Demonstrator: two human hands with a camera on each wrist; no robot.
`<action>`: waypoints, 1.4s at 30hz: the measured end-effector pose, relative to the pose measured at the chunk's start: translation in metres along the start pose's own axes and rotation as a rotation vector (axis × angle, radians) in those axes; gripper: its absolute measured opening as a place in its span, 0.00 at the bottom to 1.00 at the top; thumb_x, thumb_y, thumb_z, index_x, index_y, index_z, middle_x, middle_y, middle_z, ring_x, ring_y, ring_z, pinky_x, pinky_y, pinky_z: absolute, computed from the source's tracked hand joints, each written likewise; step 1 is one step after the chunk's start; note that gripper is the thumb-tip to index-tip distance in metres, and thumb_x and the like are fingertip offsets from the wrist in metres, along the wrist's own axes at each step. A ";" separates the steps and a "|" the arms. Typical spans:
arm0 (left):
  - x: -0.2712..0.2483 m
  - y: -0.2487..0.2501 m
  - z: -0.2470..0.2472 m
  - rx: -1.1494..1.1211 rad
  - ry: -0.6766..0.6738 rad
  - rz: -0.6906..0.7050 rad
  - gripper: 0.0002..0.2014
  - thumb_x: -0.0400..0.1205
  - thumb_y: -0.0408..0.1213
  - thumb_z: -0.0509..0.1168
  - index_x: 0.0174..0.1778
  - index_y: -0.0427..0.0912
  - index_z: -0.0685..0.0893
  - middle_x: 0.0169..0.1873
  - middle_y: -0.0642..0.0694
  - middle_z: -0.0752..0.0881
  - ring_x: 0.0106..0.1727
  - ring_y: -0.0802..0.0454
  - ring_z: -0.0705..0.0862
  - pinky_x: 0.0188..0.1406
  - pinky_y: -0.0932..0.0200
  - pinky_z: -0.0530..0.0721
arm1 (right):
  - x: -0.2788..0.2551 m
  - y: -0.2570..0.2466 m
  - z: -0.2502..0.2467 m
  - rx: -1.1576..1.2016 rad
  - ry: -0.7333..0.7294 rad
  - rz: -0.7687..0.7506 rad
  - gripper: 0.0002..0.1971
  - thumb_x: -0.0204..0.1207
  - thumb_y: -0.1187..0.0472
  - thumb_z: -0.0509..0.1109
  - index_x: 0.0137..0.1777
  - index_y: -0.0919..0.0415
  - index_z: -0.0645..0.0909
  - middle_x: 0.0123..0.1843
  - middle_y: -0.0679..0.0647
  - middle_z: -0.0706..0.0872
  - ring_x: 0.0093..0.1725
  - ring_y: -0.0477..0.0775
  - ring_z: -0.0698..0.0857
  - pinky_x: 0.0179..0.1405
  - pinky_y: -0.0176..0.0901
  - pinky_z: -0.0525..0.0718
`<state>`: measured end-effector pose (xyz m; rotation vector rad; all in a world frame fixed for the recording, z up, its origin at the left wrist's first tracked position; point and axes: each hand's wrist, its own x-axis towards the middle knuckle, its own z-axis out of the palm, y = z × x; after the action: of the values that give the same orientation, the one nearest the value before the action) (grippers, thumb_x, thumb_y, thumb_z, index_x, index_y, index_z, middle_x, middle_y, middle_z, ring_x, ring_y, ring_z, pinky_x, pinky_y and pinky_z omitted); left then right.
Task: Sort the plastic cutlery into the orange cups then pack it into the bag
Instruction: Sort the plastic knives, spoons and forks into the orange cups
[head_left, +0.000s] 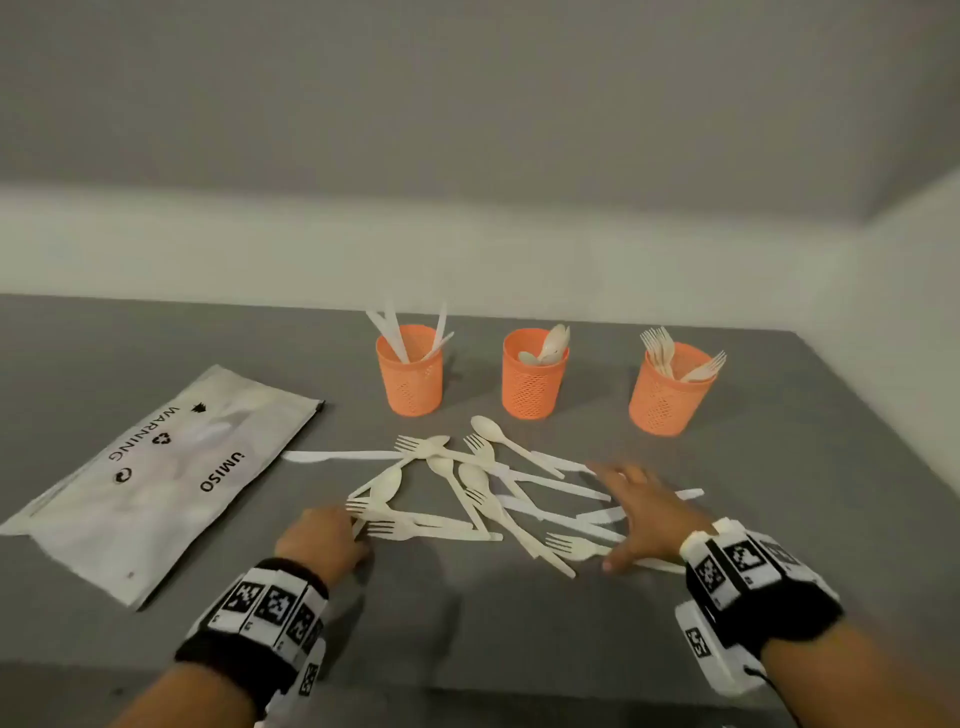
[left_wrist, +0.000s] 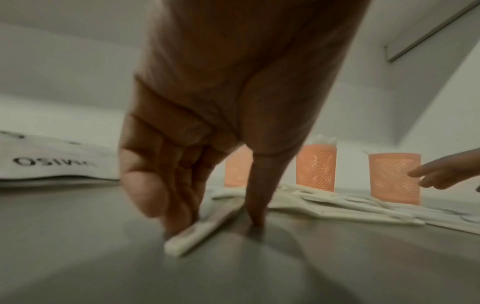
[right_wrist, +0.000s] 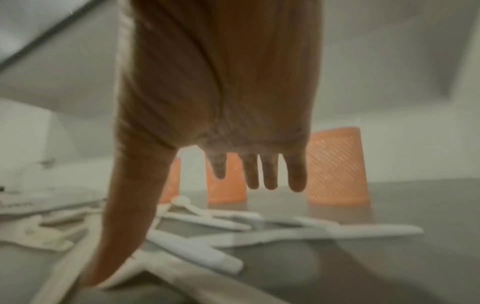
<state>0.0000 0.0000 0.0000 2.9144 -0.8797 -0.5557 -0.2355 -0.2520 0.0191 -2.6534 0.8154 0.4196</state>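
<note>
On the grey desk (head_left: 156, 338) three orange cups stand in a row at the back: the left cup (head_left: 410, 371) holds knives, the middle cup (head_left: 534, 375) holds spoons, and the right cup (head_left: 669, 391) holds forks. In front of them lies a loose pile of cutlery (head_left: 483, 493) (forks, spoons and knives crossing one another), and to the left of the pile the white bag (head_left: 156, 478) lies flat, printed with "WARNING". The left hand (head_left: 322, 540) is down at the near left edge of the pile, its fingers curled; in the left wrist view the fingertips (left_wrist: 176, 222) and thumb close on the end of one pale handle (left_wrist: 197, 232) that rests on the desk, though blur hides which kind of piece it is. The right hand (head_left: 641, 517) lies over the right side of the pile with fingers spread and straight, gripping nothing, and its thumb (right_wrist: 116, 236) presses down on a handle among the pieces.
</note>
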 end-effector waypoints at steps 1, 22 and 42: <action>0.002 0.000 0.002 -0.013 -0.016 0.008 0.12 0.82 0.38 0.59 0.54 0.36 0.82 0.55 0.40 0.86 0.56 0.43 0.85 0.49 0.58 0.79 | 0.006 0.000 0.001 -0.042 -0.021 0.019 0.62 0.56 0.46 0.82 0.82 0.49 0.41 0.80 0.57 0.57 0.79 0.59 0.57 0.78 0.54 0.62; 0.027 0.065 0.013 -0.700 0.061 -0.204 0.30 0.84 0.50 0.57 0.60 0.21 0.78 0.60 0.26 0.81 0.63 0.32 0.79 0.63 0.50 0.76 | 0.045 -0.014 0.023 -0.078 0.087 0.117 0.18 0.81 0.57 0.61 0.65 0.67 0.71 0.67 0.64 0.75 0.67 0.64 0.74 0.65 0.49 0.71; 0.050 0.059 0.012 -0.972 0.151 -0.230 0.17 0.84 0.35 0.53 0.59 0.23 0.76 0.56 0.25 0.83 0.56 0.31 0.83 0.53 0.44 0.80 | 0.021 -0.008 -0.006 0.198 0.139 0.041 0.03 0.83 0.64 0.53 0.52 0.64 0.64 0.45 0.65 0.78 0.46 0.65 0.79 0.43 0.48 0.71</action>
<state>0.0032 -0.0759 -0.0185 2.1101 -0.1462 -0.5512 -0.2132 -0.2578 0.0187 -2.5062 0.9046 0.1560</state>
